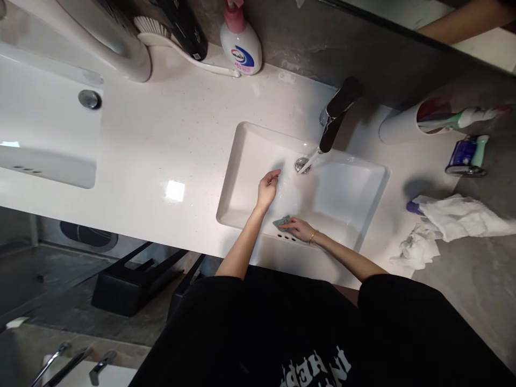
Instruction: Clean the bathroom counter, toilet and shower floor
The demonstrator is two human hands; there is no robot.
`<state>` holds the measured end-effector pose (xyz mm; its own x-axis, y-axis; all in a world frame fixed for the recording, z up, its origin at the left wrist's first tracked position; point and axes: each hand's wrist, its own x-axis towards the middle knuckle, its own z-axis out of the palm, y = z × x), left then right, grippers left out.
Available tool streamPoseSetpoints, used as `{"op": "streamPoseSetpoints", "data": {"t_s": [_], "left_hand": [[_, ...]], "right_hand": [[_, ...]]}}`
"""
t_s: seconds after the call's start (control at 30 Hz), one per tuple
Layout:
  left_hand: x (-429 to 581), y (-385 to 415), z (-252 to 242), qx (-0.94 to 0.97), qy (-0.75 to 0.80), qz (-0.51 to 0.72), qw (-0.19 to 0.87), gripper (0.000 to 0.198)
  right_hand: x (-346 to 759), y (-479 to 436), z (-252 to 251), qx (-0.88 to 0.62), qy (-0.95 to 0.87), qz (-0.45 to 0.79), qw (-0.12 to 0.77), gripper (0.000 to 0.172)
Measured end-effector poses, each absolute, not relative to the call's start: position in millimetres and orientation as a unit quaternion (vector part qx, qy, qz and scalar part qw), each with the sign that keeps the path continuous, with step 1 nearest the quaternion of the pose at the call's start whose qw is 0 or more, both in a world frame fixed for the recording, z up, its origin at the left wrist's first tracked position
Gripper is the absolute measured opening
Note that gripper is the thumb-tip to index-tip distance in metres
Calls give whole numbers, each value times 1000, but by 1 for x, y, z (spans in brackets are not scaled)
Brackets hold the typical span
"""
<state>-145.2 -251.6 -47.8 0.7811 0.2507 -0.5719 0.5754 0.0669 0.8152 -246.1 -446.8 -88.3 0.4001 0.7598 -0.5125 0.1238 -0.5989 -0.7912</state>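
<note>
Inside the white sink (231, 185), my right hand (299, 229) presses a small grey-green cloth (282, 221) against the near inner wall, just above the overflow holes. A gold bracelet is on that wrist. My left hand (267, 190) hovers over the left part of the basin, its fingers loosely curved and holding nothing that I can see. To its right, a stream of water (309, 163) runs from the black faucet (337, 110) onto the metal drain (301, 165).
A soap bottle (241, 45) and a white brush (193, 60) are at the back left. Right of the sink are a cup (397, 127) with toothbrushes, a white towel (463, 215) and crumpled tissue (419, 247). A second basin (52, 166) lies far left.
</note>
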Motion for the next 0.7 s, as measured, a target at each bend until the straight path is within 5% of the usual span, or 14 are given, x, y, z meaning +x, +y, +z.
{"op": "streamPoseSetpoints", "data": {"t_s": [0.13, 0.33, 0.53, 0.7], "left_hand": [[-132, -269, -47, 645, 307, -151, 683, 31], [-121, -282, -54, 633, 294, -147, 701, 29], [-109, -283, -63, 574, 399, -124, 705, 27], [-86, -294, -71, 436, 490, -211, 724, 33]], "right_hand": [[-216, -434, -113, -808, -302, 436, 258, 35], [-120, -422, -131, -883, -184, 348, 257, 39], [-62, -426, -114, -896, 48, 261, 356, 31], [-54, -432, -84, -733, 219, 257, 591, 28]]}}
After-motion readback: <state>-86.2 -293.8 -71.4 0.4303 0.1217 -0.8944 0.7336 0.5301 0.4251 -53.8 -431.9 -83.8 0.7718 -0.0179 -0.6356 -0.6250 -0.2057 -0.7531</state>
